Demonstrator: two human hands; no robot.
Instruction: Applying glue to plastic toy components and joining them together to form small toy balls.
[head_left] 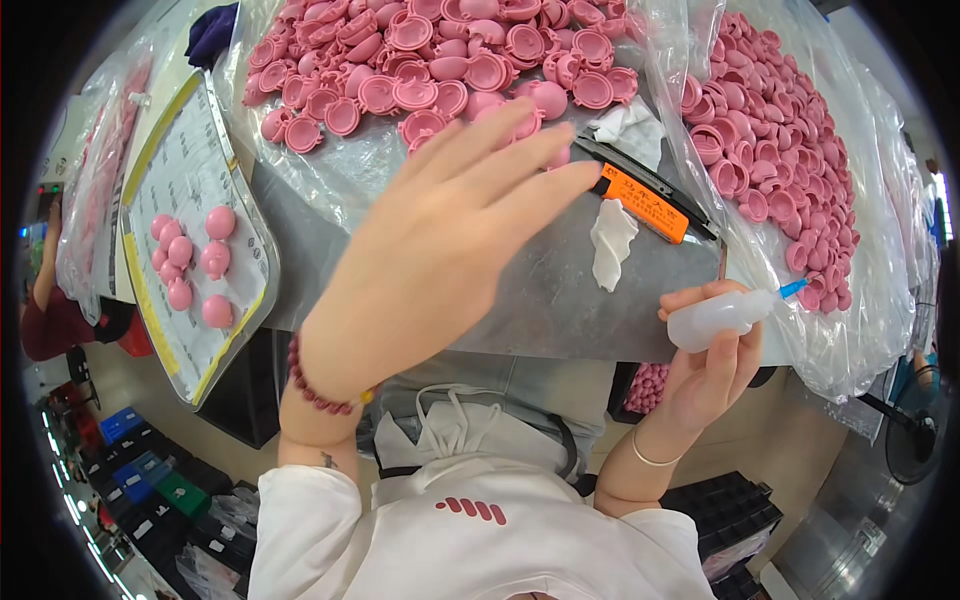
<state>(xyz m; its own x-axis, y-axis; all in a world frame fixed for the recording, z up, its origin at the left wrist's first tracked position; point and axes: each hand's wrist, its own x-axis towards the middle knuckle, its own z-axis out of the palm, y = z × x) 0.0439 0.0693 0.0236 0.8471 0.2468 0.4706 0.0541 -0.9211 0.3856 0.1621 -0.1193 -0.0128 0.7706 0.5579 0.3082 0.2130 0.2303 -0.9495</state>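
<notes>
A grey metal table (560, 325) fills the middle, partly covered by clear plastic sheeting (320, 185). On the sheeting lie two heaps, pink shells (410, 60) at the far side and more pink shells (765, 130) at the right. A tray (268, 250) at the left holds several closed pink balls (215, 260); below the table's near edge, a dark box (620, 390) contains small pink pieces (648, 388). The left hand (440, 230) stretches over the near fringe of the far heap, fingers extended and slightly apart; whether they touch a shell cannot be told. The right hand (725, 365) grips a white blue-tipped bottle (705, 322) near the table's edge. Bare metal lies between the hands, beside a crumpled tissue (612, 245) and an orange packet (643, 203)
</notes>
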